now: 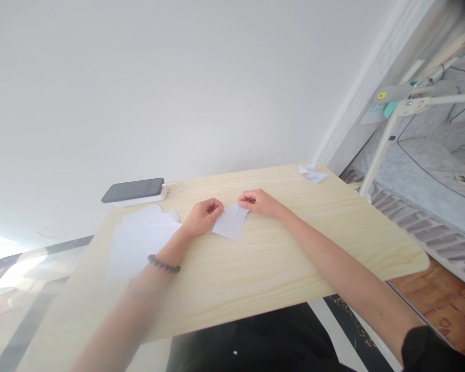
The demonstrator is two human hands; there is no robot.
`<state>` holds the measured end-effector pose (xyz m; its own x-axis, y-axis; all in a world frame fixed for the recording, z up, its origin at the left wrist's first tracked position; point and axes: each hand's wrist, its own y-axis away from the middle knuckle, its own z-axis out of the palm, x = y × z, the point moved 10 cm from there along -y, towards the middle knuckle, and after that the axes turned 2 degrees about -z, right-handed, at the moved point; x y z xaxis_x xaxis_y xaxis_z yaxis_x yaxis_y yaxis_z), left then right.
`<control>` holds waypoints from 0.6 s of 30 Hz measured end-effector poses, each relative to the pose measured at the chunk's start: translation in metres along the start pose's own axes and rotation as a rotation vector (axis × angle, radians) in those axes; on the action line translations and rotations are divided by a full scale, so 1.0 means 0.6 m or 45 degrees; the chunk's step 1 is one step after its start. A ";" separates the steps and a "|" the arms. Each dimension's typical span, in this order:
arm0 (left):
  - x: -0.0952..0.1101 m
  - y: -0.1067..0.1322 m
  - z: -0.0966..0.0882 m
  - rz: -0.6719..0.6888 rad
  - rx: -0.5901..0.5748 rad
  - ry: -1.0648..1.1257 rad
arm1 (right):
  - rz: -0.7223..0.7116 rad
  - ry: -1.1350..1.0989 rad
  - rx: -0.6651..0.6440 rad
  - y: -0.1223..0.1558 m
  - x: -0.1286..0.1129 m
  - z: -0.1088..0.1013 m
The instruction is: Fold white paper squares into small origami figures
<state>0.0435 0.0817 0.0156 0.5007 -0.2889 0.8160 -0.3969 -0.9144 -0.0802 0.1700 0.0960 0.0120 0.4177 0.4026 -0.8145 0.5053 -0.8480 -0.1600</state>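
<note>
A small white piece of paper (229,225) with folds along its far edge lies on the light wooden table (279,268) in front of me. My left hand (204,216) pinches its upper left corner between thumb and fingers. At the upper right corner, my right hand (259,202) pinches it the same way. A dark beaded bracelet (163,264) circles my left wrist. White paper sheets (135,243) lie left of that hand, partly behind my left forearm.
A black phone (134,190) rests on a white block with a cable at the far left. Folded white paper pieces (314,176) sit near the far right corner. The wall (217,93) rises behind the table; a white metal frame (383,147) stands to the right.
</note>
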 end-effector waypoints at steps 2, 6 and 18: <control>0.005 0.002 0.004 0.013 -0.025 -0.017 | -0.015 0.007 0.017 0.000 -0.005 0.006; 0.011 0.005 0.012 0.030 -0.070 -0.036 | -0.071 0.046 0.051 -0.001 -0.023 0.016; 0.014 0.007 0.014 0.012 -0.114 -0.067 | -0.060 -0.025 -0.043 -0.004 -0.018 0.025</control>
<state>0.0525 0.0730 0.0173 0.5352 -0.3142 0.7841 -0.4680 -0.8831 -0.0344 0.1527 0.0886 0.0130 0.3777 0.4349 -0.8175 0.5494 -0.8159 -0.1802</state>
